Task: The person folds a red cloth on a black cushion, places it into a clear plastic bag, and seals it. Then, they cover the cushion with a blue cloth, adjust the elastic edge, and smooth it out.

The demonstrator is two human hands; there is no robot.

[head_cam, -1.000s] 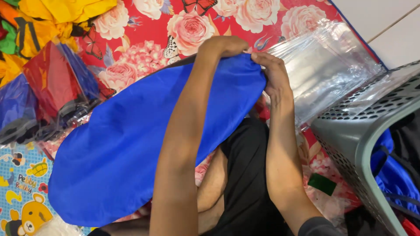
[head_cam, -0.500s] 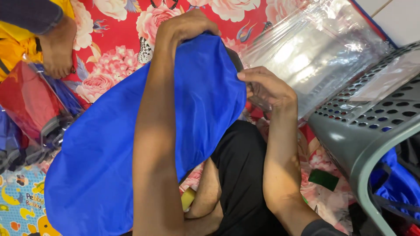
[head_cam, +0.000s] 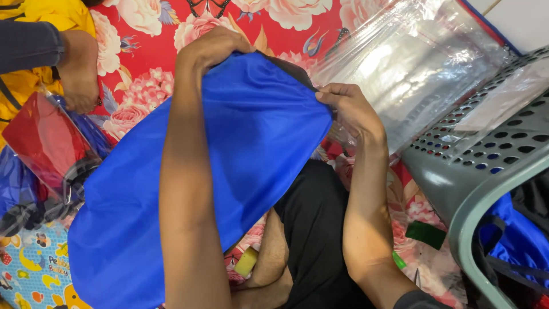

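Hands first: I count two gripping one blue fabric bag (head_cam: 229, 171), left hand (head_cam: 214, 48) fisted on its top edge, right hand (head_cam: 349, 109) pinching its corner, beside one grey basket (head_cam: 474, 177).

I see bright, even light with soft shadows. Glare streaks the clear plastic bags (head_cam: 412, 63). Focus holds sharp throughout.

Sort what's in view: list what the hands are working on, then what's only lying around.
In hand:
- blue fabric bag, gripped at its top edge by the left hand and right hand

Lying about:
- clear plastic bags
- grey perforated basket
- red bagged item
- red floral mat
- another person's hand
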